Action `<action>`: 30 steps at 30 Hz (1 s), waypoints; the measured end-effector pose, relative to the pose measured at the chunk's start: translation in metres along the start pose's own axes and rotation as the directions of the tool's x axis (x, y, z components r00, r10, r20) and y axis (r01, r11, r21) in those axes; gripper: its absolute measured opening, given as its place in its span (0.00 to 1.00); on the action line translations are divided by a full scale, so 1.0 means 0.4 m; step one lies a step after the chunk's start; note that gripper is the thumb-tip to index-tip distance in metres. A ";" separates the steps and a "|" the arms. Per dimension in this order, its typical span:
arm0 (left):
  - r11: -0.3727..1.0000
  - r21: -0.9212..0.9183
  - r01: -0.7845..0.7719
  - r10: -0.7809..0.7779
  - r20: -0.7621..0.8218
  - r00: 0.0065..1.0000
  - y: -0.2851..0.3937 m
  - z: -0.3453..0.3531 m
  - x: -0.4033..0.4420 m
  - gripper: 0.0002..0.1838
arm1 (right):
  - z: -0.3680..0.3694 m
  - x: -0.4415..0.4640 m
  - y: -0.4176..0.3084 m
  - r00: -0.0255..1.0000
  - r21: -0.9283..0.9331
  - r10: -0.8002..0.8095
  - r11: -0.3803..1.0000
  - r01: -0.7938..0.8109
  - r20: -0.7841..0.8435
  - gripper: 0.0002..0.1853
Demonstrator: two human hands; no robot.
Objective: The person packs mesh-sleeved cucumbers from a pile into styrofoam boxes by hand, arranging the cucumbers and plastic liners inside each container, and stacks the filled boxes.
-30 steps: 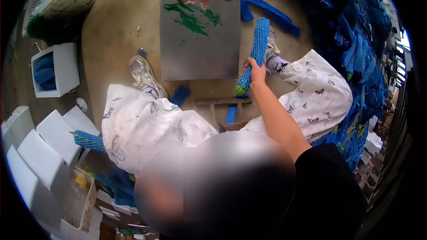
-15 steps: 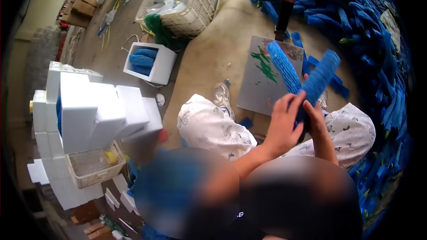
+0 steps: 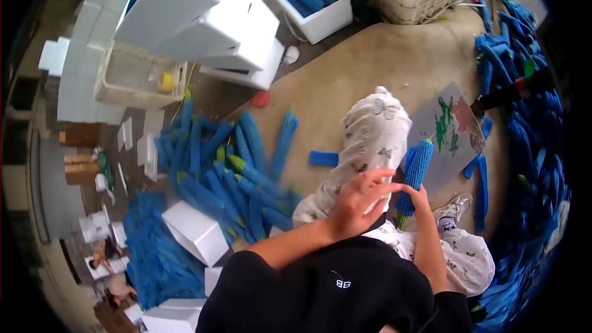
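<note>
My right hand [image 3: 419,202] is wrapped around the lower part of a long green vegetable in a blue foam net sleeve [image 3: 419,165]. Green shows at both ends of it, and it stands tilted, upper end away from me. My left hand [image 3: 364,202] is beside it with fingers spread, the fingertips close to the sleeve; whether they touch it I cannot tell. Beyond the vegetable lies a grey metal plate [image 3: 441,148] with green and reddish marks, joined to a dark post [image 3: 512,94]. Part of another blue piece shows behind the held one.
Many blue-sleeved vegetables [image 3: 246,179] lie in a heap to the left, and blue sleeves [image 3: 533,166] are piled on the right. White foam boxes [image 3: 194,231] stand about. A foam box holding blue pieces [image 3: 343,15] and a plastic crate [image 3: 425,0] are at the back.
My view has swung left, bringing the left heap into sight. My left hand has come off the blue-sleeved piece and opened; my right hand keeps hold of one.
</note>
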State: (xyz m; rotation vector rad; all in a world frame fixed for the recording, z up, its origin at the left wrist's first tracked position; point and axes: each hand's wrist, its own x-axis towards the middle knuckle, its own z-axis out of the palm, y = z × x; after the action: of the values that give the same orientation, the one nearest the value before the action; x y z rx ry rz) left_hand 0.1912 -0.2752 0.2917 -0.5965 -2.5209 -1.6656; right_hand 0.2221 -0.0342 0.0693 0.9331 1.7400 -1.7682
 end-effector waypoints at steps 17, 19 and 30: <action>-0.253 -0.593 0.765 -0.370 -0.671 -0.643 -0.395 -0.776 -1.418 0.62 | 0.088 0.103 0.173 0.919 -0.915 0.341 0.402 0.048 0.198 0.36; -0.094 -0.621 0.778 -0.502 -0.645 -0.576 -0.440 -0.804 -1.416 0.63 | 0.037 0.050 0.147 0.931 -0.953 0.339 0.302 0.028 0.135 0.37; 0.138 -0.288 0.948 -0.322 -0.918 -0.232 -0.435 -0.722 -1.050 0.31 | -0.048 -0.093 -0.032 0.998 -0.971 0.058 0.239 0.000 0.015 0.34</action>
State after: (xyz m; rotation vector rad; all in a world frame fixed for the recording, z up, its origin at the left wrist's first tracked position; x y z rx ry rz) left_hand 0.4722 -0.7122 0.1501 1.8737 -1.9778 -0.4738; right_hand 0.2393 -0.0189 0.1067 0.2874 2.2173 -0.2996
